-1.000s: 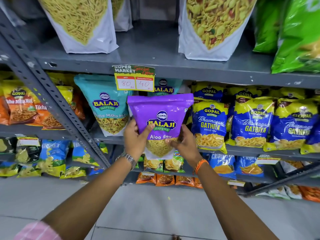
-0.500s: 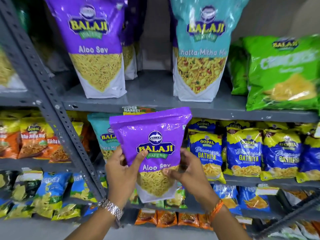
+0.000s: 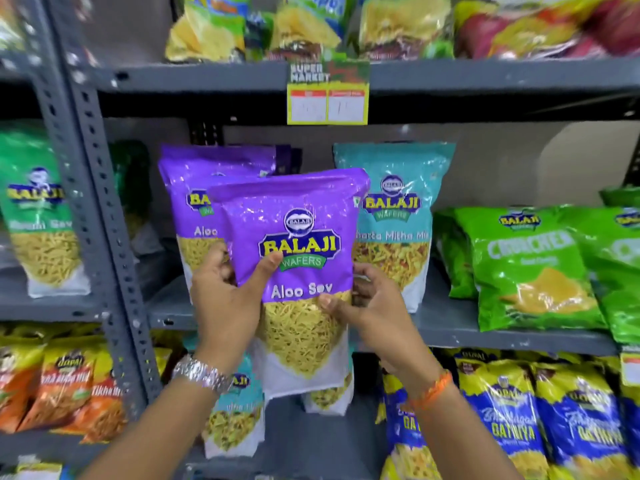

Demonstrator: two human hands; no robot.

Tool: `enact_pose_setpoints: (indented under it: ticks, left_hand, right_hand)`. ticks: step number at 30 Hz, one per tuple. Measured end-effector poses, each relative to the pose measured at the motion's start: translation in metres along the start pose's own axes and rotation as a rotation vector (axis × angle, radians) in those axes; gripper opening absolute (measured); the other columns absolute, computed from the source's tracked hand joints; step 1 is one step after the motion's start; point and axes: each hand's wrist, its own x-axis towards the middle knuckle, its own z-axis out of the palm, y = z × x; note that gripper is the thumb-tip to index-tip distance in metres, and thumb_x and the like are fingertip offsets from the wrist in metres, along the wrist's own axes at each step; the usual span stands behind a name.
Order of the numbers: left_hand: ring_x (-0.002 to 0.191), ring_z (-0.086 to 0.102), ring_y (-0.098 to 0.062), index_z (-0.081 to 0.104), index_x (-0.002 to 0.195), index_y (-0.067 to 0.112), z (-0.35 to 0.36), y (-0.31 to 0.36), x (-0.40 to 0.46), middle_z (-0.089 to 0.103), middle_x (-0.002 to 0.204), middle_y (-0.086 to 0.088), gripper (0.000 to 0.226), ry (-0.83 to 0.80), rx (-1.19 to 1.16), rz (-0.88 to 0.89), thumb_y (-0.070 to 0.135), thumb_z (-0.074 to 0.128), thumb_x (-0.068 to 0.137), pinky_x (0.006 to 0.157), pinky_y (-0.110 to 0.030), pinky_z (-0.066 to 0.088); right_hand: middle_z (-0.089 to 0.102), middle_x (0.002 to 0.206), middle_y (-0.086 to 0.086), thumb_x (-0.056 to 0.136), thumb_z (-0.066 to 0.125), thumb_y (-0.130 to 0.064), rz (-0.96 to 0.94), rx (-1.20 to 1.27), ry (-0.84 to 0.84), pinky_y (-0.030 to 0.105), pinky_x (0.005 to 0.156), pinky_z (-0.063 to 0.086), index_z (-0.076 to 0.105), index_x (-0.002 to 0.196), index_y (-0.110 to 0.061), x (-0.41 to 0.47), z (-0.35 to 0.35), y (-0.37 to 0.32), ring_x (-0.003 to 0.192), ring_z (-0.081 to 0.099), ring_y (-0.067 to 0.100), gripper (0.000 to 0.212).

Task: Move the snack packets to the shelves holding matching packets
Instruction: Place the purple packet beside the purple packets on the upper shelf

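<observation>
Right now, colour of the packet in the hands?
Purple held packet, clear window below; head view.

Price tag (image 3: 327,105) figures blurred, rear purple packet (image 3: 194,174) half hidden, top-shelf packets (image 3: 311,26) smeared, edge-cropped.

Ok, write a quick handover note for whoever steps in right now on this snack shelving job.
Left hand: grip on the left edge of the purple Aloo Sev packet.
Right hand: grip on its right edge.
Packet is upright, held in front of the middle shelf, overlapping the matching purple Aloo Sev packets standing there, with a teal Khatta Mitha Mix packet to their right.
Done: matching shelf reached.
Left: set the packet down with the purple ones, release, then check for other misplaced packets.
</observation>
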Motion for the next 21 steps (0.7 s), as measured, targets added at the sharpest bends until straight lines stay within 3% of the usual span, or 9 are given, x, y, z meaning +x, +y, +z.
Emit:
enact_pose_setpoints:
  ticks: [2,4,8,10,14,16,19,21]
  left_hand:
    - [0.077,0.074,-0.031,0.065,0.098,0.013,0.005,-0.008,0.020,0.080,0.090,-0.006,0.057,0.014,0.058,0.003,0.058,0.083,0.067,0.073,-0.059,0.061]
    - [0.077,0.074,-0.038,0.065,0.096,0.014,0.010,-0.013,0.036,0.080,0.086,-0.006,0.063,0.032,0.105,0.010,0.066,0.081,0.064,0.071,-0.059,0.060]
    - [0.060,0.065,-0.026,0.064,0.092,0.013,0.020,-0.010,0.066,0.076,0.074,0.002,0.049,0.045,0.215,0.056,0.052,0.082,0.069,0.063,-0.052,0.058]
    - [0.054,0.059,-0.027,0.062,0.089,0.011,0.027,0.020,0.082,0.074,0.069,-0.002,0.046,0.121,0.215,0.128,0.049,0.082,0.073,0.059,-0.048,0.055]
    - [0.050,0.044,-0.023,0.057,0.087,0.008,0.034,0.015,0.103,0.065,0.061,-0.007,0.057,0.132,0.317,0.084,0.058,0.078,0.071,0.058,-0.046,0.050]
    - [0.050,0.041,-0.023,0.056,0.086,0.008,0.035,0.009,0.105,0.060,0.057,-0.008,0.056,0.120,0.340,0.055,0.056,0.079,0.071,0.055,-0.042,0.044]
    - [0.047,0.029,-0.018,0.047,0.078,0.019,0.036,0.010,0.103,0.042,0.051,0.005,0.045,0.082,0.338,0.029,0.049,0.081,0.077,0.053,-0.033,0.029]
    - [0.047,0.030,-0.015,0.047,0.080,0.023,0.036,0.012,0.101,0.043,0.052,0.007,0.041,0.058,0.346,0.016,0.045,0.082,0.077,0.051,-0.031,0.027]
  right_hand:
    - [0.075,0.087,-0.004,0.076,0.077,0.006,-0.010,-0.014,0.014,0.013,0.065,0.055,0.058,0.105,-0.012,0.020,0.003,0.001,0.073,0.070,0.000,0.040]
    - [0.073,0.093,0.000,0.078,0.077,0.003,-0.009,-0.019,0.014,0.016,0.070,0.057,0.057,0.111,-0.008,0.037,0.008,0.004,0.077,0.068,0.004,0.041]
    - [0.071,0.101,0.005,0.081,0.075,0.002,0.007,-0.019,0.019,0.028,0.085,0.058,0.053,0.111,-0.012,0.073,0.018,0.003,0.089,0.067,0.013,0.040]
    - [0.071,0.111,0.012,0.081,0.075,0.002,-0.056,-0.019,0.015,0.036,0.093,0.057,0.053,0.110,-0.014,0.093,0.019,-0.026,0.098,0.068,0.020,0.040]
    - [0.068,0.113,0.015,0.084,0.071,0.005,-0.056,-0.040,0.026,0.028,0.084,0.059,0.049,0.122,-0.005,0.114,0.025,-0.025,0.097,0.064,0.020,0.045]
    - [0.067,0.114,0.017,0.084,0.070,0.006,-0.042,-0.053,0.047,0.042,0.095,0.057,0.047,0.119,-0.008,0.117,0.028,-0.016,0.099,0.063,0.022,0.044]
    - [0.066,0.116,0.016,0.086,0.069,0.004,-0.040,-0.056,0.065,0.051,0.104,0.051,0.046,0.114,-0.015,0.119,0.030,-0.009,0.104,0.063,0.023,0.040]
    - [0.066,0.118,0.013,0.087,0.069,0.000,-0.033,-0.059,0.064,0.052,0.105,0.050,0.046,0.114,-0.017,0.119,0.031,-0.004,0.110,0.064,0.025,0.039]
